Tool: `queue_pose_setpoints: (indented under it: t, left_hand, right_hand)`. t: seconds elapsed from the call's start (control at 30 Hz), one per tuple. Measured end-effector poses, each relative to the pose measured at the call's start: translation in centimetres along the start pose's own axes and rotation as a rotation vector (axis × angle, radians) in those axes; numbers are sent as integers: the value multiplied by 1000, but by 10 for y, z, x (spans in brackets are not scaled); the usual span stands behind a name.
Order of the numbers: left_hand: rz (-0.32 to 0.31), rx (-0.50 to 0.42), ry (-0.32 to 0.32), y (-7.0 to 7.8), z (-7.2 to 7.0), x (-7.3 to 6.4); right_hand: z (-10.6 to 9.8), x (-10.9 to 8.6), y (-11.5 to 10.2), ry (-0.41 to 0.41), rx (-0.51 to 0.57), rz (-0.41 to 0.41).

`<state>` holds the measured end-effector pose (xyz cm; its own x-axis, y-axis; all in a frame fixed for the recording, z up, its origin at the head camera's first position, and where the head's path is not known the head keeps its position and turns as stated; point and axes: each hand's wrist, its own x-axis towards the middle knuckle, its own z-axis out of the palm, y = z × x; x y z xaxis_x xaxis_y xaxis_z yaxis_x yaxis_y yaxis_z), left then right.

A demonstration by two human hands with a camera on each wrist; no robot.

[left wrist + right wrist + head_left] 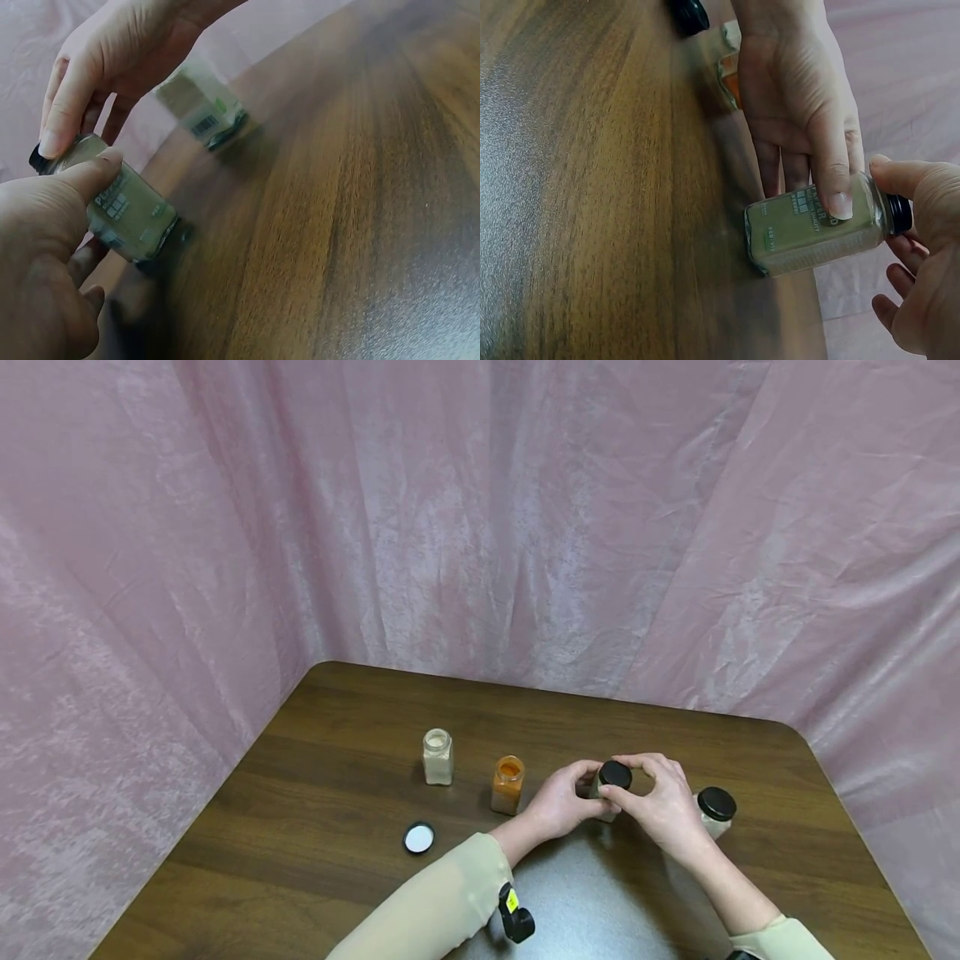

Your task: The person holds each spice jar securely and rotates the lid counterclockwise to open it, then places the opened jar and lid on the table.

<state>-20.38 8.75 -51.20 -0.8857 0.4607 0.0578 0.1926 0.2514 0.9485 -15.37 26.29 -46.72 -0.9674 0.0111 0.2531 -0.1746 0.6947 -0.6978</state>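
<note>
Near the table's right half, my left hand [561, 802] grips the body of a square glass spice jar [780, 236] filled with greenish-tan powder. Its thumb lies across the printed label in both wrist views. The thumb and fingers of my right hand [663, 806] pinch the jar around its black lid [616, 774], which sits on the top. In the left wrist view the jar [127, 210] appears upright relative to the table, its base at the wood. My fingers partly hide the jar in the head view.
Left of my hands stand two lidless jars, one with orange powder [507, 792] and one with pale powder [438, 766]. A loose lid [418, 838] lies white side up on the wooden table [300, 793]. Beyond my right hand stands another black-lidded jar [716, 805]. Pink curtains [480, 527] surround the table.
</note>
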Motion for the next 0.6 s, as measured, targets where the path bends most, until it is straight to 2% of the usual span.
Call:
queue_pose_setpoints:
  t: [0.33, 0.6]
  left_hand:
    - [32, -1, -26, -1, 0, 1]
    - [25, -1, -36, -1, 1, 0]
  right_hand:
    - [1, -3, 3, 28, 52, -9]
    - [-1, -3, 4, 15, 43, -21]
